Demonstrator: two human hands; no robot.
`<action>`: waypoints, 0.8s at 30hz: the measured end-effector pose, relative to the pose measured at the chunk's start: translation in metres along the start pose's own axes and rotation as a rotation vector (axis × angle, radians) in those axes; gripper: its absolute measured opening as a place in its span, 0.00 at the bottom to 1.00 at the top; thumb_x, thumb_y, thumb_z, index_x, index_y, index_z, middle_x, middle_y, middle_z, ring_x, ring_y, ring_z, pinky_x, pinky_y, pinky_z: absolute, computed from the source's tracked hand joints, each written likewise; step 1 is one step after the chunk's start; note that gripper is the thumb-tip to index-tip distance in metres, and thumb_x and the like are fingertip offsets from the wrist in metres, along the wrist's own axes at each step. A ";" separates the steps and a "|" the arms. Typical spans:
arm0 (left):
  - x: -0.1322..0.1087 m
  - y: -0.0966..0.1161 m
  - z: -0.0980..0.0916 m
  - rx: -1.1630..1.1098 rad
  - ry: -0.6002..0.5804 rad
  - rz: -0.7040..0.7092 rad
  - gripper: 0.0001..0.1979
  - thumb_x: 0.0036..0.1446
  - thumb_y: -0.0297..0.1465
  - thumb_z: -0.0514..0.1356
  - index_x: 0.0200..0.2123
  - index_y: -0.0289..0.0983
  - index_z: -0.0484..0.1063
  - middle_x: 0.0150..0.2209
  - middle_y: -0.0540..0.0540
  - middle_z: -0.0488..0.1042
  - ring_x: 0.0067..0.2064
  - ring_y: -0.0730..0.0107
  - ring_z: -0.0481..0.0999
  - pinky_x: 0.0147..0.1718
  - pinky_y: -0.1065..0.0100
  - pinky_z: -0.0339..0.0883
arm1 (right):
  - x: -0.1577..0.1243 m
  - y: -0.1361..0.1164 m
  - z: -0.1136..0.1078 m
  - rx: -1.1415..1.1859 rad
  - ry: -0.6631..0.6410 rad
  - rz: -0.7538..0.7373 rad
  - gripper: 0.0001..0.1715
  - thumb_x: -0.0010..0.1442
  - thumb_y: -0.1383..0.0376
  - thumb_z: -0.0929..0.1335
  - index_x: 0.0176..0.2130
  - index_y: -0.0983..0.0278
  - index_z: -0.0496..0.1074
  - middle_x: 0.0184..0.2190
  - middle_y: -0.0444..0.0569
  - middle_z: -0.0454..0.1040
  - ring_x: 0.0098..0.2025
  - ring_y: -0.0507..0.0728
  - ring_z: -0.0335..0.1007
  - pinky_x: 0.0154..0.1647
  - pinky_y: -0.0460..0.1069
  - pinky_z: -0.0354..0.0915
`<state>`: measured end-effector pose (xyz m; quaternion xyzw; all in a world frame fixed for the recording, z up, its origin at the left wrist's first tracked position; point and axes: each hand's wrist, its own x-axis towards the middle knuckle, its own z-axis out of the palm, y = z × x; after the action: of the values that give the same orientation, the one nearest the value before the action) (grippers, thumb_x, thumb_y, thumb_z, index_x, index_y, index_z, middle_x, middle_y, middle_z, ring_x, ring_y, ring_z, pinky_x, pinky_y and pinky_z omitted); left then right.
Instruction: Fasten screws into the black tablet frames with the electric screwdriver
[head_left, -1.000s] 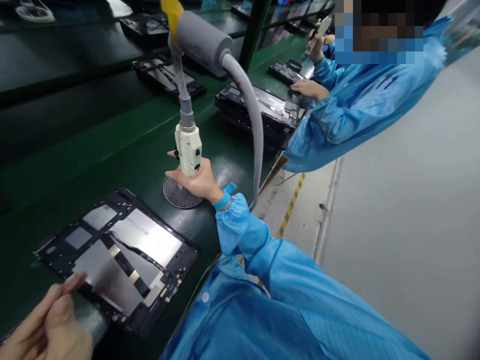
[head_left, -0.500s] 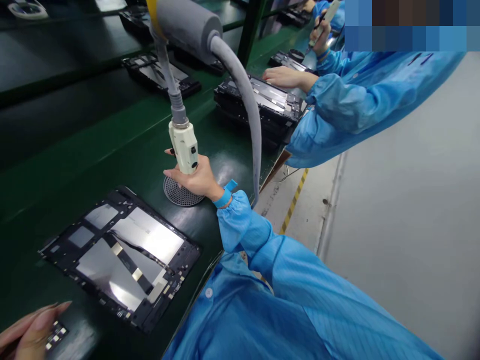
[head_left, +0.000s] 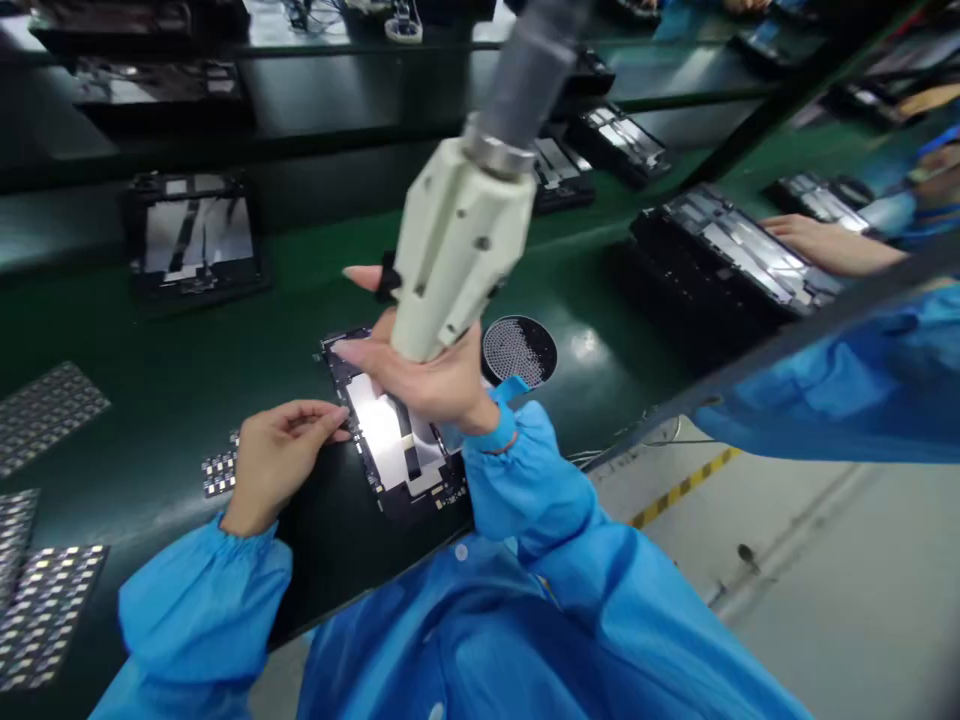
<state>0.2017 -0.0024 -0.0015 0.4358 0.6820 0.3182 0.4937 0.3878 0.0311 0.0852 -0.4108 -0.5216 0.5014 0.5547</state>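
Note:
My right hand (head_left: 427, 375) is wrapped round a cream-coloured powered screwdriver (head_left: 457, 245) that hangs on a grey hose, and holds it over an open tablet chassis (head_left: 397, 440) with a silver back panel and black ribbon cables. My left hand (head_left: 277, 455) rests at the chassis's left edge, fingers curled and pinched against it. What the fingertips hold, if anything, is too small to see. Both arms wear blue sleeves.
A round perforated metal disc (head_left: 519, 350) lies just right of the chassis. Small component strips (head_left: 45, 585) sit at the left on the green bench (head_left: 187, 340). More open chassis (head_left: 191, 235) lie further back. A co-worker's hand (head_left: 821, 245) rests on a stacked chassis (head_left: 739, 255) at the right.
The view swung left. My right hand carried the screwdriver from above the perforated disc to above the chassis. My left hand came up from the lower corner to the chassis's edge.

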 end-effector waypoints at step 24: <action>0.033 0.005 -0.009 -0.058 -0.300 -0.059 0.17 0.49 0.33 0.67 0.43 0.33 0.75 0.31 0.42 0.78 0.31 0.64 0.79 0.23 0.70 0.75 | 0.008 0.077 0.059 -0.107 -0.140 0.030 0.19 0.50 0.54 0.76 0.28 0.62 0.67 0.31 0.48 0.76 0.45 0.61 0.77 0.43 0.52 0.75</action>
<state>0.1899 0.0299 -0.0076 0.4438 0.6037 0.2543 0.6115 0.3194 0.0469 0.0182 -0.4116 -0.5791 0.5083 0.4867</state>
